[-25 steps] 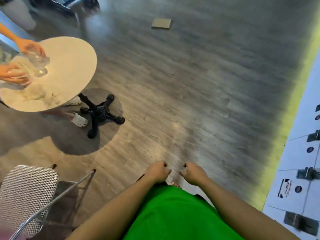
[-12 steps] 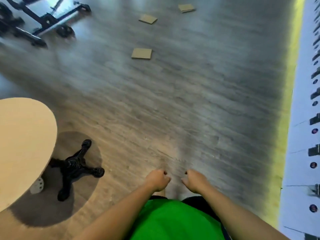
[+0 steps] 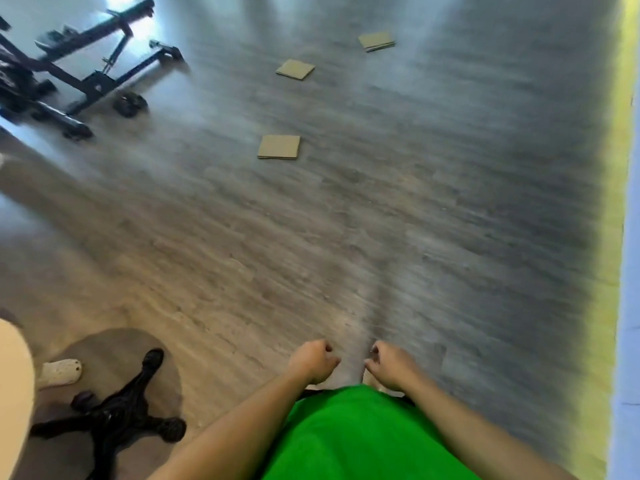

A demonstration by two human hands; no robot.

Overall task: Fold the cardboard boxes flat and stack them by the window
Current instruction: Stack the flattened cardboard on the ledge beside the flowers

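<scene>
Three flattened brown cardboard boxes lie apart on the grey wood floor ahead of me: the nearest cardboard (image 3: 279, 146), a middle cardboard (image 3: 295, 69) further off, and a far cardboard (image 3: 376, 41) to the right. My left hand (image 3: 311, 360) and my right hand (image 3: 391, 363) hang low in front of my green shirt, close together, both with fingers curled into loose fists and nothing in them. Both hands are well short of the nearest cardboard.
A black wheeled metal frame (image 3: 86, 77) stands at the upper left. A black table base (image 3: 114, 424) and the round table's edge (image 3: 14, 393) sit at the lower left, with another person's white shoe (image 3: 59, 370) beside them. A white wall with a yellow strip (image 3: 620, 168) runs along the right.
The view has swung forward and up the floor: the round table slid out at the left, and the cardboard pieces and the black frame came into view. My hands kept their closed pose.
</scene>
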